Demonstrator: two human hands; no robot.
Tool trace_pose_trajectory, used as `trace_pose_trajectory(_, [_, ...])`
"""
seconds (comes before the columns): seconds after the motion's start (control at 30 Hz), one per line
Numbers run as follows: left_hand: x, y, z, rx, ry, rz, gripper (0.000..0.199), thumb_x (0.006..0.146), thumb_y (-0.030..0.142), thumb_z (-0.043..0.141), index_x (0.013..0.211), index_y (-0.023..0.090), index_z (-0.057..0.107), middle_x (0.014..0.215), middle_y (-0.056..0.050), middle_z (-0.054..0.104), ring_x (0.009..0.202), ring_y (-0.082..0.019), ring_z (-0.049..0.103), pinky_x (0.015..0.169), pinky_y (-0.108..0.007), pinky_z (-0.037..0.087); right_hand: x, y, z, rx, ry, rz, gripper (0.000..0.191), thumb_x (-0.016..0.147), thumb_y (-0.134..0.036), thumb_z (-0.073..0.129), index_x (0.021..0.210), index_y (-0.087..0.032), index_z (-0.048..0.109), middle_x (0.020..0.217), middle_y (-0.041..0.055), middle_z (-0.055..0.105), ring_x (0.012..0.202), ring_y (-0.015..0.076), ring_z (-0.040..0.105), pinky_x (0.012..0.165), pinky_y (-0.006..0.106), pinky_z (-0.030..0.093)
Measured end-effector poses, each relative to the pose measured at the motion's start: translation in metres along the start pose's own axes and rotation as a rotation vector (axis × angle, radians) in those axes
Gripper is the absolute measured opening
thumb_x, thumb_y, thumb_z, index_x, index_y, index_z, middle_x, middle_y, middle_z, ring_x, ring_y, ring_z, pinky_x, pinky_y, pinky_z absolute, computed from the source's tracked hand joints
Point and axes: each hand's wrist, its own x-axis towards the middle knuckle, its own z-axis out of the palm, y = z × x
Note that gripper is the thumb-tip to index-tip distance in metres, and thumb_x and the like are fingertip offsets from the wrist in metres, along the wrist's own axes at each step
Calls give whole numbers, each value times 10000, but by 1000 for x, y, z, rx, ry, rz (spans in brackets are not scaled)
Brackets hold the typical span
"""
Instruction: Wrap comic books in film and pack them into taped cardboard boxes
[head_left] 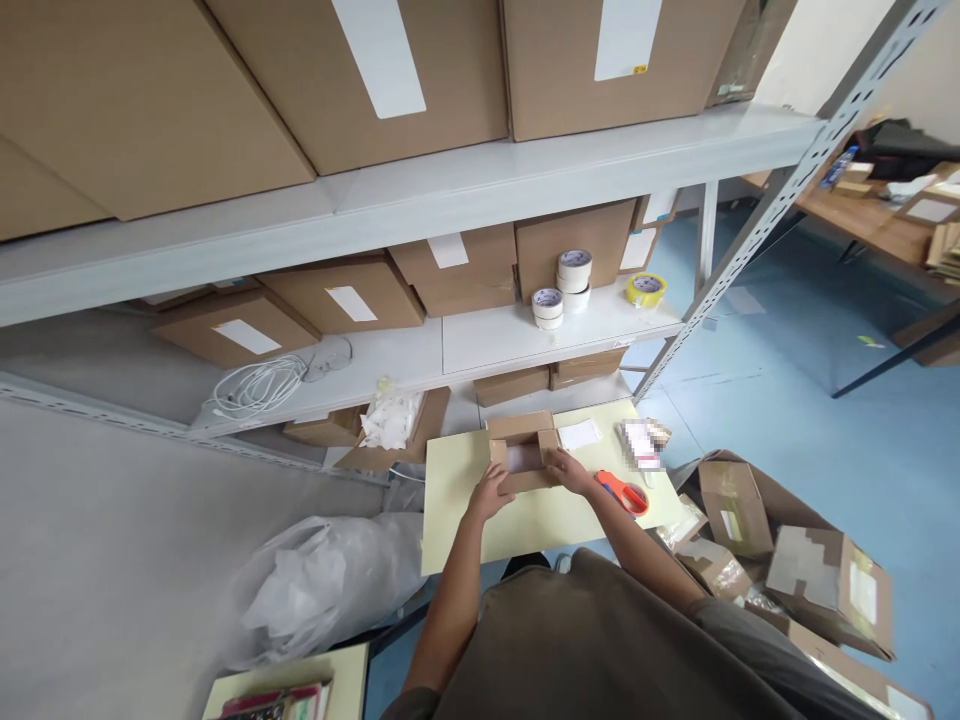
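Observation:
A small cardboard box [529, 481] stands on the pale yellow table with its flaps up, and its inside shows a light bottom. My left hand [489, 492] grips the box's near left corner, fingers over the edge. At the right side, my right hand [570, 471] holds the wall and flap, with its fingertips partly hidden. Just right of that hand lies a red tape dispenser [621, 492]. A white sheet of paper [580, 434] is behind the box, to its right.
The yellow table [454, 500] abuts a grey metal rack [487, 345] bearing cartons, tape rolls [574, 270] and a coiled white cable [259, 388]. Cardboard boxes [810, 580] are piled at the right. A plastic bag [330, 575] sits at the left.

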Motion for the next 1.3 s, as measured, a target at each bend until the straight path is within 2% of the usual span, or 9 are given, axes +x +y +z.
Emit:
trace_pose_trajectory(0.17, [0,-5,-6,-179,102,60,441,815,369,819,1227,221,767,1484,-129,647,1539,-317,427,1258,-432,358,-3,0,-7,62,-51,3,492,694,-389,856,1160,-241,793,1287,106,742,1190,335,679,1005,438,546])
trace_pose_trajectory(0.27, [5,-3,-9,-295,230,-62,348,892,381,740,1206,234,761,1364,-114,724,1349,-302,627,1147,-422,481,2,2,-8,52,-20,11,368,739,-361,809,1085,-237,794,1190,92,767,1122,310,689,968,420,549])
trace_pose_trajectory(0.47, [26,18,-10,-160,442,-238,615,847,212,744,1444,263,607,1519,-110,596,1338,-281,618,1121,-365,479,17,6,13,-54,141,60,329,802,-280,703,1119,-191,724,1139,106,713,996,255,680,922,367,543])
trace_pose_trajectory(0.63, [51,35,-21,48,343,-291,875,768,81,739,1581,243,457,1680,-154,385,1520,-357,396,1184,-418,403,18,6,20,-184,132,202,490,874,-313,707,1347,-224,615,1259,114,683,1049,256,683,902,342,500])
trace_pose_trajectory(0.8, [92,55,-55,150,277,-145,961,754,71,766,1626,170,375,1738,-195,259,1562,-404,292,1200,-434,353,18,-4,17,-223,71,224,551,938,-319,672,1464,-234,533,1406,154,635,1170,297,673,924,356,474])
trace_pose_trajectory(0.9, [111,70,-74,332,154,-93,1031,730,118,811,1649,183,346,1643,-192,429,1520,-370,367,1186,-397,361,19,-12,15,-324,35,234,608,949,-304,660,1523,-239,473,1438,156,612,1191,299,672,934,355,470])
trace_pose_trajectory(1.0, [114,80,-83,459,86,-54,916,756,255,833,1596,216,469,1456,-155,595,1380,-332,504,1140,-376,397,22,-17,14,-395,20,243,705,953,-313,668,1593,-239,382,1439,161,601,1225,303,657,937,355,474])
trace_pose_trajectory(1.17, [84,76,-67,516,126,-40,642,865,466,723,1475,285,638,1390,-122,618,1315,-322,529,1096,-379,439,28,-13,15,-406,39,268,865,940,-325,690,1672,-244,237,1502,182,536,1310,322,598,968,368,476])
trace_pose_trajectory(1.3, [56,63,-28,548,-16,-136,792,859,555,696,1580,283,516,1650,-129,446,1480,-375,412,1193,-445,359,31,-8,16,-377,39,245,875,941,-320,673,1684,-246,217,1513,179,527,1318,331,580,976,376,474])
